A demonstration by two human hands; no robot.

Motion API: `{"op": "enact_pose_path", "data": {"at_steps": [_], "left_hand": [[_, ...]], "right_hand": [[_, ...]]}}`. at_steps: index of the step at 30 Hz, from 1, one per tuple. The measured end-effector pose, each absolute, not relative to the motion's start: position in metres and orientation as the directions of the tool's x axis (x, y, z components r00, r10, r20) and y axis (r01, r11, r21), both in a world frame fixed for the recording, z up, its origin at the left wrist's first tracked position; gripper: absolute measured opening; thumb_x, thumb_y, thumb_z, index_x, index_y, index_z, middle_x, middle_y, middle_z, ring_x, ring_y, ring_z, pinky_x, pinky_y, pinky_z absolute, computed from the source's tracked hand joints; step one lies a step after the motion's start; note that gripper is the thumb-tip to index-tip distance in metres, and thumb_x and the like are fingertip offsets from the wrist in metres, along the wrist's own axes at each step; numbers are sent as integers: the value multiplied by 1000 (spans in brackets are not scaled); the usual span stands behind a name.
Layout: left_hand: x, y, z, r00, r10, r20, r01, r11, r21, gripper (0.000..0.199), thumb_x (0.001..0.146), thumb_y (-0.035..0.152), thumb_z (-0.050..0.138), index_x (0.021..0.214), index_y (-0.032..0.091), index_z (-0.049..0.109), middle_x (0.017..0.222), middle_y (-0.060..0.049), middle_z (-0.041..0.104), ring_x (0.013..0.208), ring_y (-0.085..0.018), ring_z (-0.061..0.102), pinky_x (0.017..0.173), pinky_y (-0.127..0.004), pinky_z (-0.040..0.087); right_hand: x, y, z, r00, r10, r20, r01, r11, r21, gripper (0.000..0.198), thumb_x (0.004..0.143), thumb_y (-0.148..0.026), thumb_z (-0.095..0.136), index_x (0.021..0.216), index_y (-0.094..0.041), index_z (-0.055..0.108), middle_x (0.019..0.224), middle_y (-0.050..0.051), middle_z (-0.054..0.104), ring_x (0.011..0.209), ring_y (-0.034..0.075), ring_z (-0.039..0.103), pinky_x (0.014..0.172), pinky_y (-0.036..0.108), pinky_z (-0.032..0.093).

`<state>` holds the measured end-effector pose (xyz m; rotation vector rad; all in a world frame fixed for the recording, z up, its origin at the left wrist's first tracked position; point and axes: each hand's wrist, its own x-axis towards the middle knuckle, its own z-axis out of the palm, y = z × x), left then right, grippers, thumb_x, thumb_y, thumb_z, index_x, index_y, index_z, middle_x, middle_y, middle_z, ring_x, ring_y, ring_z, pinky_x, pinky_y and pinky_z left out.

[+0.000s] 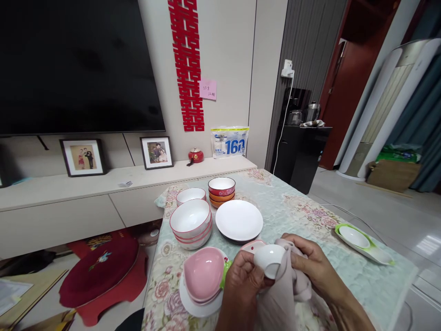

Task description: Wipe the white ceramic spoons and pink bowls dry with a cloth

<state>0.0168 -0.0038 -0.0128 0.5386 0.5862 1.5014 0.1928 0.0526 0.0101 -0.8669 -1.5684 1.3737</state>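
Note:
Low over the near part of the table, my left hand grips a small white bowl, tilted with its underside partly toward me. My right hand is closed on a greyish-pink cloth, which touches the bowl's right side and hangs down below it. Left of my left hand are stacked pink strawberry-shaped bowls on a white plate. A green piece shows beside them, partly covered by my hand. Just behind the small bowl, a pinkish dish with red dots is mostly hidden.
Behind stand white bowls with pink rims, a stack of red and orange bowls and round white plates. At right, a green-edged dish holds a small white bowl. A red stool is left of the flowered tablecloth.

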Motion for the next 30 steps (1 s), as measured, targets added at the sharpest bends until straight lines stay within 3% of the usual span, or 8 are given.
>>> {"op": "enact_pose_path", "data": {"at_steps": [4,7,10,13,17,21,26,30], "left_hand": [[18,-3,-15,2,1000,-9,-745,7,667,29,66,33,91,83,14,77,87,-8,77,73,-17,67,68,-27,51],[18,-2,-21,11,1000,-24,-736,25,676,24,66,32,90,78,16,77,74,-4,74,77,-19,67,74,-28,51],[17,-1,-27,-40,999,-35,-714,-4,700,26,65,34,91,77,16,76,64,-1,70,65,-14,62,65,-23,47],[14,0,-26,-68,997,-25,-677,-28,735,25,68,34,89,79,16,76,66,-1,70,60,-13,60,62,-24,47],[12,-2,-18,-112,994,-3,-594,-64,802,20,71,32,84,81,16,77,81,-5,74,76,-19,65,77,-30,51],[16,-4,-19,-201,979,22,-514,-125,849,14,67,25,83,71,16,74,65,0,67,66,-16,59,64,-24,47],[19,-5,-25,-148,987,67,-480,-131,868,19,72,33,82,70,16,75,63,-2,68,60,-15,56,58,-23,45],[18,-4,-25,-185,973,135,-420,-202,885,13,72,28,81,71,16,77,68,-4,71,64,-16,58,64,-25,48]], "right_hand": [[184,52,14,-263,909,324,101,360,-928,26,87,-42,71,98,-19,77,95,6,67,87,23,63,75,31,50],[175,49,16,-174,831,529,251,557,-792,17,89,-31,69,102,-24,79,98,6,69,92,23,66,78,31,53],[165,42,15,-204,687,697,363,714,-598,26,89,-17,64,110,-26,77,98,7,66,88,20,67,74,29,55],[153,32,16,-303,609,733,396,780,-485,33,90,-11,59,117,-25,73,103,9,62,86,19,66,71,28,56],[141,19,24,-423,592,686,354,805,-476,27,94,-14,57,115,-21,71,101,10,59,87,19,63,71,29,57],[137,16,26,-483,542,688,322,841,-436,22,94,-12,56,107,-19,72,97,9,59,86,19,63,70,28,56],[143,28,18,-263,617,742,388,772,-504,18,93,-17,62,105,-23,73,92,6,62,84,19,63,71,28,54],[153,41,10,-116,765,633,350,628,-695,14,94,-29,63,101,-24,74,94,5,67,90,21,65,79,30,53]]}}
